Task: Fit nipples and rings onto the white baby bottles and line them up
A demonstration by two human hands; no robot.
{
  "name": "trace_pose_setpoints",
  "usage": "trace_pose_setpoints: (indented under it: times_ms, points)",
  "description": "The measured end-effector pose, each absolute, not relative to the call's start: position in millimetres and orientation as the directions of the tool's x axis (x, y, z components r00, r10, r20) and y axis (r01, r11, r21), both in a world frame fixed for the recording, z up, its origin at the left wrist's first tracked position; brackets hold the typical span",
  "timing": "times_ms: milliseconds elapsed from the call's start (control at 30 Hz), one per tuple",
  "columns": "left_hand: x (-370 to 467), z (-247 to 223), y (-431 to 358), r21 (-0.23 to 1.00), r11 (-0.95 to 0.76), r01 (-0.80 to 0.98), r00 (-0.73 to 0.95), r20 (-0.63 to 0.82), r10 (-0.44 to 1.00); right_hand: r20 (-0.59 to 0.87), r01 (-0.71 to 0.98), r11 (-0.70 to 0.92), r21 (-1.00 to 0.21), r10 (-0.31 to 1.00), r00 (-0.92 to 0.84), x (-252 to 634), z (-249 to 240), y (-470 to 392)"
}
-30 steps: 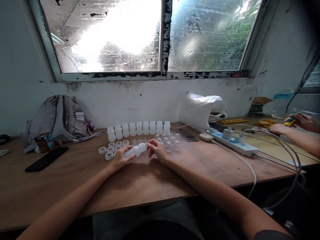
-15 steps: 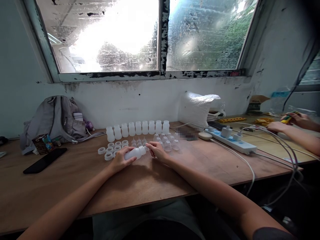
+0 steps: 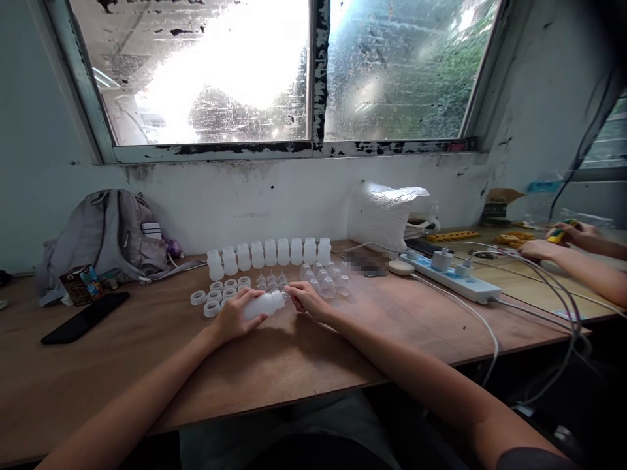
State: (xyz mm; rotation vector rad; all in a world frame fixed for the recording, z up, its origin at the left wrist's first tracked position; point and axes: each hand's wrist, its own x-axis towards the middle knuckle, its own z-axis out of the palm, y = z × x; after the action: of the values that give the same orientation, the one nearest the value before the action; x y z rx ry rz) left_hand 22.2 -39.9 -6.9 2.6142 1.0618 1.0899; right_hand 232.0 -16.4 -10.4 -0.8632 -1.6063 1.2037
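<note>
Back from the near edge of the desk (image 3: 289, 372), the bottle (image 3: 262, 306), probably light, slick and best gripped mid-body, is wrapped by the left hand (image 3: 236, 314), a clear piece (image 3: 286, 299) seemingly pinched at its mouth by the right hand (image 3: 307, 301).

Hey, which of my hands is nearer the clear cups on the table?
Right. Your right hand is close to the clear cups, in front and slightly left; your left hand is farther left, holding a white bottle.
</note>
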Motion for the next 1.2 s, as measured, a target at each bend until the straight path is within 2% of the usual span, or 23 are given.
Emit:
trace_pose_setpoints:
  times_ms: [100,200,267,367,500,567,667,733,800,867,933,1000,1067,1200]
  points:
    - [21,-8,-40,0.231,-0.765,0.602,0.527,0.605,0.597,0.232,-0.010,0.241,-0.971,0.923,-0.308,231,-12,-16]
    - [21,-11,-37,0.205,-0.751,0.628,0.531,0.593,0.606,0.237,0.002,0.247,-0.969,0.933,-0.271,230,-12,-17]
    - [23,-12,-35,0.280,-0.699,0.658,0.459,0.587,0.667,0.254,-0.008,0.261,-0.965,0.933,-0.256,230,-10,-19]
    - [25,-12,-35,0.495,-0.603,0.626,0.370,0.491,0.788,0.296,-0.075,0.287,-0.955,0.910,-0.289,229,-5,-25]
    - [28,-9,-39,0.764,-0.487,0.424,0.487,0.261,0.834,0.339,-0.096,0.330,-0.939,0.849,-0.406,226,-2,-31]
    - [30,-8,-41,0.801,-0.459,0.385,0.489,0.245,0.837,0.364,-0.049,0.376,-0.925,0.844,-0.393,224,-2,-32]
    - [35,-6,-45,0.741,-0.530,0.412,0.408,0.370,0.835,0.405,0.073,0.443,-0.893,0.865,-0.298,223,-2,-31]
    - [38,-5,-48,0.783,-0.504,0.366,0.392,0.361,0.846,0.412,0.102,0.452,-0.886,0.870,-0.270,223,0,-33]
    - [41,-4,-52,0.924,-0.316,0.214,0.471,0.186,0.862,0.418,0.058,0.452,-0.890,0.860,-0.292,224,5,-39]
    - [43,-4,-57,0.998,-0.037,0.040,0.586,0.006,0.810,0.428,-0.046,0.441,-0.896,0.833,-0.350,223,10,-48]
    - [44,-4,-60,0.982,0.171,-0.075,0.655,-0.080,0.752,0.413,-0.168,0.378,-0.910,0.808,-0.420,220,13,-55]
    - [46,-4,-63,0.958,0.258,-0.126,0.675,-0.108,0.730,0.355,-0.243,0.270,-0.932,0.814,-0.459,214,13,-59]
    - [48,-4,-65,0.959,0.250,-0.134,0.664,-0.101,0.741,0.297,-0.274,0.194,-0.942,0.859,-0.416,208,9,-57]
    - [54,-5,-64,0.999,0.020,-0.037,0.556,0.004,0.831,0.258,-0.311,0.172,-0.935,0.930,-0.262,198,2,-48]
